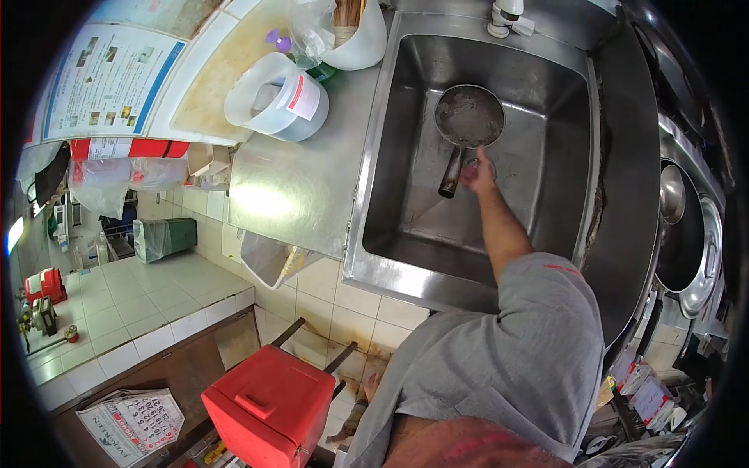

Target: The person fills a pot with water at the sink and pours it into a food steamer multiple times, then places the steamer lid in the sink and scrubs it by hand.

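Observation:
A dark frying pan lies in the metal sink, with its worn handle pointing towards me. Murky liquid or residue covers the inside of the pan. My right hand is down in the sink just to the right of the handle. Its thumb stretches up towards the pan's rim, apart from the fingers, which are beside the handle; whether they touch it is hard to see. I cannot see my left hand.
A tap is at the sink's far edge. On the metal counter to the left stand a white tub and a container with a brush. A red bin is below. Pans line the right side.

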### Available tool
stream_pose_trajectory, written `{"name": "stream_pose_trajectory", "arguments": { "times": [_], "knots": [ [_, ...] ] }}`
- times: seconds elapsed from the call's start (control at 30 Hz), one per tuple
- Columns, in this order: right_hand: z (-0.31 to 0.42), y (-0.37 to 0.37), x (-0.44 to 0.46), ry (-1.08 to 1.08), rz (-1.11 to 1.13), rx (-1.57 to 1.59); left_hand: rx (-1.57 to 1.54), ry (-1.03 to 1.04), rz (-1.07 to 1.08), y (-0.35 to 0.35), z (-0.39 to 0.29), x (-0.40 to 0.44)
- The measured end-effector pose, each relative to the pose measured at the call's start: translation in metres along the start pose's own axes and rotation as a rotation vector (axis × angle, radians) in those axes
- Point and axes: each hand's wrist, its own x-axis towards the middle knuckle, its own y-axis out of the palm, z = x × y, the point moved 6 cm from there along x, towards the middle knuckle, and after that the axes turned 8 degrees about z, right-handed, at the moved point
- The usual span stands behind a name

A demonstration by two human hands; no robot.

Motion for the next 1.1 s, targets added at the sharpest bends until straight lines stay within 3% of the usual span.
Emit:
{"name": "stream_pose_trajectory", "arguments": {
  "times": [0.03,0.1,0.2,0.4,0.5,0.7,0.87,0.93,1.0,1.07,1.1],
  "knots": [
    [-0.002,0.009,0.0,-0.003,0.003,0.001,0.009,0.0,0.008,0.002,0.001,0.001],
    [-0.011,0.05,0.007,0.099,0.475,0.117,0.022,0.005,0.013,0.003,0.002,0.003],
    [-0.006,0.066,0.021,0.027,0.613,-0.13,0.044,0.01,0.018,0.003,0.003,0.006],
    [-0.002,0.028,0.006,0.066,0.617,-0.432,0.08,0.05,0.054,0.011,-0.008,0.027],
    [-0.01,0.007,-0.01,0.19,0.632,-0.439,0.119,0.087,0.082,0.01,-0.017,0.047],
    [-0.019,-0.018,-0.083,0.166,0.59,-0.476,0.303,0.23,0.213,0.013,-0.071,0.114],
    [-0.025,-0.02,-0.185,0.181,0.685,-0.498,0.604,0.509,0.32,0.018,-0.137,0.18],
    [-0.025,-0.016,-0.245,0.146,0.692,-0.452,0.941,0.775,0.372,0.026,-0.167,0.206],
    [-0.029,-0.009,-0.303,0.116,0.696,-0.408,1.343,0.957,0.584,0.044,-0.189,0.206],
    [-0.04,-0.006,-0.353,0.135,0.712,-0.333,0.52,0.264,0.621,0.024,-0.193,0.224],
    [-0.044,-0.008,-0.374,0.1,0.693,-0.314,0.589,0.381,0.691,0.025,-0.206,0.228]
  ]
}}
